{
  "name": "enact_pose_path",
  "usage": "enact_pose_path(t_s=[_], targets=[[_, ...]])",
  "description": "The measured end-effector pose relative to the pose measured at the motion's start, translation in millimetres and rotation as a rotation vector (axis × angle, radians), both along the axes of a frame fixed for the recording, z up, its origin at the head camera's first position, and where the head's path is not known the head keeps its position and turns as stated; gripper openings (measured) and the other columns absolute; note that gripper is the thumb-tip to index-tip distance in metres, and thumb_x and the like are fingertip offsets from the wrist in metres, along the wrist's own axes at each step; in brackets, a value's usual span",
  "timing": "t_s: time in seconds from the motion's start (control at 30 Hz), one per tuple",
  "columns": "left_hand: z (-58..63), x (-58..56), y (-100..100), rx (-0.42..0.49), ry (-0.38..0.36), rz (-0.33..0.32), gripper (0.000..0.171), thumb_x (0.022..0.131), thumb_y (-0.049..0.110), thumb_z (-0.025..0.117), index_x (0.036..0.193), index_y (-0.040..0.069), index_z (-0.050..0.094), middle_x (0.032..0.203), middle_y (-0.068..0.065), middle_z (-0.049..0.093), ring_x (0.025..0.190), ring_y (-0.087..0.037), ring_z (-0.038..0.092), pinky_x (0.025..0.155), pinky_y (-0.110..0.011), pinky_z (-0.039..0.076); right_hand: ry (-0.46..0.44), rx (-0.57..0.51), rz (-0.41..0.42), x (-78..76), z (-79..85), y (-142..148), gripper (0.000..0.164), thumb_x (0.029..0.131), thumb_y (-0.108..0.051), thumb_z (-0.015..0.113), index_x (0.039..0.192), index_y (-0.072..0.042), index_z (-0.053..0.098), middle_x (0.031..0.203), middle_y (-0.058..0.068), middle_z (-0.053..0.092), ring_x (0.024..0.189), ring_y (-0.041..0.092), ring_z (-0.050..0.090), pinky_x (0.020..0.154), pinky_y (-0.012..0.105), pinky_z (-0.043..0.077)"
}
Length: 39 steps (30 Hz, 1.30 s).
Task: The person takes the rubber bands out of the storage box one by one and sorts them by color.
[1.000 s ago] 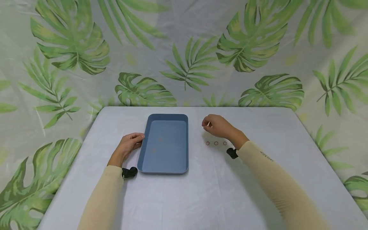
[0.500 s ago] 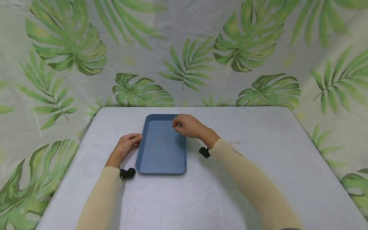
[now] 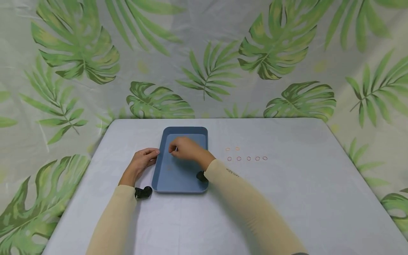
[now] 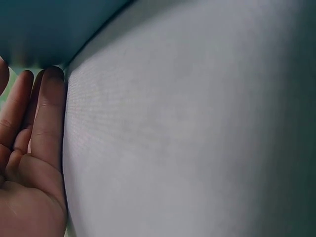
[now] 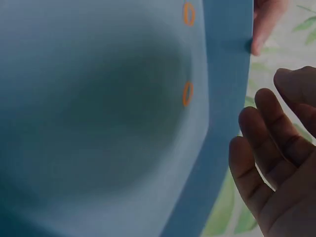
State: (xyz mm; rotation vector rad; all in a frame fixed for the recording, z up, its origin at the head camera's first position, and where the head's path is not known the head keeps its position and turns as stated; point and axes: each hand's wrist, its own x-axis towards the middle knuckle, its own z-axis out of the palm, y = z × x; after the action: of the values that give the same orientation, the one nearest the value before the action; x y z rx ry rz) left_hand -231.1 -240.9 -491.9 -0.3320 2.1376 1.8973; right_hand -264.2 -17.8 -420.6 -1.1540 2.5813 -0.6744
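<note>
My left hand (image 3: 145, 161) rests beside the blue tray (image 3: 181, 190), its fingertips touching the tray's left side. Seen from the left wrist, its fingers (image 4: 47, 113) are fairly straight against the tray wall. Over the tray is my right hand (image 3: 186, 148), fingers bent and pointing left. In the right wrist view, thumb and fingers (image 5: 270, 118) stand apart, and I see nothing between them. Two small orange rings, a first ring (image 5: 188, 14) and a second ring (image 5: 187, 94), lie on the tray floor; the head view shows one only faintly.
Right of the tray, several small red rings (image 3: 249, 158) lie in a row on the white-covered table (image 3: 287, 198). Behind that row lie two orange rings, one left (image 3: 227, 149) and one right (image 3: 237, 148). A leaf-patterned cloth (image 3: 210, 71) hangs behind.
My right hand has moved left, from above the table beside the rings to over the tray. Both ring rows are now uncovered. The left hand stays at the tray's side.
</note>
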Motion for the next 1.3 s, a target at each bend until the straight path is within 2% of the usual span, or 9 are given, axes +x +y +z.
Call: enact_pose_path(t_s=[0.23,0.43,0.63,0.8,1.0,1.13,1.3], targets=[[-4.0,2.1,-0.8,-0.007,0.002,0.008,0.049,0.098,0.026,0.064,0.135,-0.005,0.055,0.108,0.008,0.064,0.095,0.004,0.061,0.084,-0.012,0.056,0.037,0.036,0.009,1.8,-22.4,-15.9,0.015,0.097,-0.013,0.062,0.102,-0.01,0.076,0.105,0.003,0.074,0.098,0.016,0.066,0.088,0.028,0.056],[-3.5,3.7,0.6,-0.006,0.003,0.006,0.048,0.098,0.024,0.064,0.134,-0.006,0.055,0.109,0.007,0.065,0.095,0.003,0.061,0.084,-0.012,0.056,0.009,0.062,-0.01,5.7,-37.0,-20.2,0.014,0.097,-0.015,0.062,0.099,-0.012,0.076,0.1,0.002,0.074,0.091,0.015,0.064,0.084,0.026,0.055],[-1.0,1.8,1.8,-0.007,0.017,0.005,0.048,0.098,0.024,0.063,0.134,-0.007,0.055,0.112,0.003,0.064,0.096,0.002,0.061,0.084,-0.012,0.056,0.006,0.061,-0.029,7.3,-40.3,-21.6,0.013,0.096,-0.016,0.064,0.099,-0.012,0.077,0.1,0.002,0.074,0.091,0.015,0.063,0.084,0.027,0.055],[-2.6,1.5,3.6,0.001,0.017,0.008,0.047,0.098,0.023,0.065,0.133,-0.007,0.056,0.108,0.005,0.065,0.096,0.002,0.061,0.084,-0.012,0.056,0.031,0.102,-0.016,10.0,-47.4,-23.7,0.011,0.093,-0.019,0.069,0.099,-0.015,0.077,0.099,0.0,0.072,0.088,0.012,0.061,0.081,0.024,0.054],[-3.4,1.3,3.8,0.0,0.016,0.015,0.045,0.098,0.022,0.064,0.132,-0.007,0.057,0.105,0.007,0.066,0.094,0.003,0.061,0.084,-0.013,0.056,0.052,0.127,-0.051,12.1,-52.4,-26.6,0.009,0.092,-0.019,0.069,0.095,-0.017,0.077,0.096,-0.001,0.07,0.084,0.01,0.059,0.077,0.023,0.052],[-1.7,0.6,2.7,-0.012,0.012,0.009,0.046,0.098,0.024,0.063,0.134,-0.005,0.056,0.111,0.004,0.065,0.097,0.002,0.061,0.085,-0.013,0.056,0.07,0.135,-0.06,13.7,-49.9,-28.4,0.008,0.092,-0.016,0.068,0.091,-0.017,0.077,0.093,-0.002,0.071,0.081,0.01,0.059,0.072,0.022,0.051],[0.0,0.4,0.9,-0.033,-0.003,0.006,0.048,0.098,0.028,0.064,0.135,-0.002,0.057,0.124,-0.004,0.064,0.102,0.0,0.06,0.088,-0.014,0.055,0.105,0.163,-0.064,16.9,-46.3,-29.9,0.009,0.093,-0.017,0.067,0.087,-0.018,0.075,0.095,-0.001,0.066,0.08,0.01,0.055,0.066,0.02,0.047]])
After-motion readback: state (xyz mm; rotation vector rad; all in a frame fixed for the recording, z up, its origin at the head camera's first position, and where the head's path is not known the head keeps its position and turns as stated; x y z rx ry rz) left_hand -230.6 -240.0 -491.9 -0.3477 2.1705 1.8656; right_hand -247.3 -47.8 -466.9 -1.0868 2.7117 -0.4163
